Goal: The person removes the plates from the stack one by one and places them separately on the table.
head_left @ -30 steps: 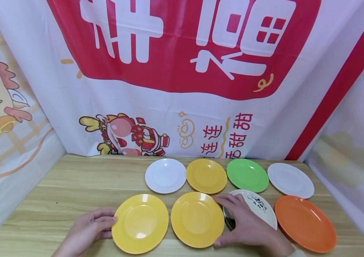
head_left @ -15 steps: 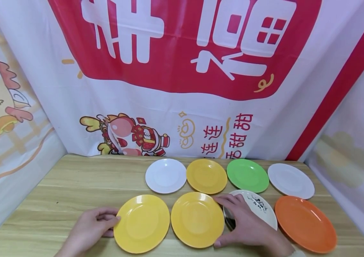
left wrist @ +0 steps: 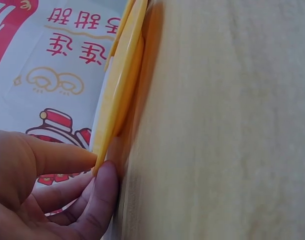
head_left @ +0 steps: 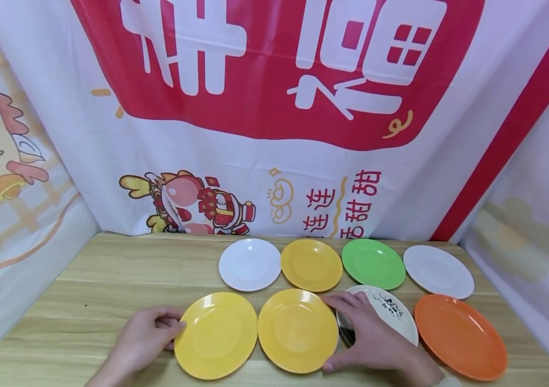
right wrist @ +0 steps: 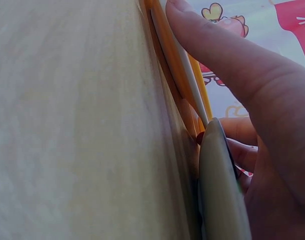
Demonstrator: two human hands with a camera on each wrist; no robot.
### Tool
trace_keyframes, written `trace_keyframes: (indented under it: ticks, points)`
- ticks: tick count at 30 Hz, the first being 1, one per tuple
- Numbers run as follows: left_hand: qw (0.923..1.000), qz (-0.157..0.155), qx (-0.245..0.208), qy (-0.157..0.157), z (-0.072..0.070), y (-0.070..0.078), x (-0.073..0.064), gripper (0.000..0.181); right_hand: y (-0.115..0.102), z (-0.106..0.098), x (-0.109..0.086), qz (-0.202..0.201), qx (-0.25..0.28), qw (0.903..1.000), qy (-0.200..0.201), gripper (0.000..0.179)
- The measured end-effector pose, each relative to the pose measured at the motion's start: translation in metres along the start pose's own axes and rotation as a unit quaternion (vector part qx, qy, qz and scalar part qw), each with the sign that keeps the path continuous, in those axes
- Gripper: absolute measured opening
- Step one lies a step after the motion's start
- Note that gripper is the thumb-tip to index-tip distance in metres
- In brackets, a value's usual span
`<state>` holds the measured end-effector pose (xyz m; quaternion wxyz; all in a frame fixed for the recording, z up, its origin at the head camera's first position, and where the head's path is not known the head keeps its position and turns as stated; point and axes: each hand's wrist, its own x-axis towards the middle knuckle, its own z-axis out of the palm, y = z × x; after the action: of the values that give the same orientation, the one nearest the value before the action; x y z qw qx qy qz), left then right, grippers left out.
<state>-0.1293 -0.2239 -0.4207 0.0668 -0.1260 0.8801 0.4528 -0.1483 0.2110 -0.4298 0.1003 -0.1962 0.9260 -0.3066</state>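
Observation:
Two yellow plates lie side by side at the front of the table. My left hand [head_left: 150,336] pinches the left rim of the left yellow plate [head_left: 216,336], thumb on top and fingers under the edge, as the left wrist view shows at the rim [left wrist: 115,95]. Against the right side of the other yellow plate [head_left: 298,330] is my right hand [head_left: 373,338], fingers at the upper rim and thumb at the lower rim. That hand reaches over a white plate with a black pattern [head_left: 390,309] and hides part of it. Only a narrow gap separates the yellow plates.
Behind stands a row of plates: a white plate [head_left: 250,264], a darker yellow plate [head_left: 311,265], a green plate [head_left: 373,263] and another white plate [head_left: 439,271]. An orange plate [head_left: 460,336] lies at front right. A printed cloth [head_left: 264,156] hangs behind the wooden table [head_left: 90,285].
My left hand has slid the left yellow plate slightly to the right, narrowing the gap to the other yellow plate. My right hand and the remaining plates have stayed in place.

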Motion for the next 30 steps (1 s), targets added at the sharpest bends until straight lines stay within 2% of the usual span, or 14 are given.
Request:
trace_keyframes:
  ticks: [5,16,24,30]
  points:
    - [0.9996,0.026,0.008,0.005,0.001,0.004,0.000,0.023,0.001,0.000,0.000,-0.004,0.001,1.0000,0.003,0.115]
    - [0.9982,0.032,0.051,0.004,-0.001,0.010,0.009,0.024,0.001,0.000,0.000,-0.007,0.006,1.0000,0.004,0.114]
    - [0.9965,0.060,0.056,0.019,0.000,0.010,0.013,0.019,0.001,0.000,0.000,-0.005,0.008,1.0000,0.002,0.114]
    - [0.9968,0.061,0.048,0.018,0.000,0.010,0.018,0.018,0.001,0.000,-0.001,0.000,0.005,1.0000,-0.001,0.113]
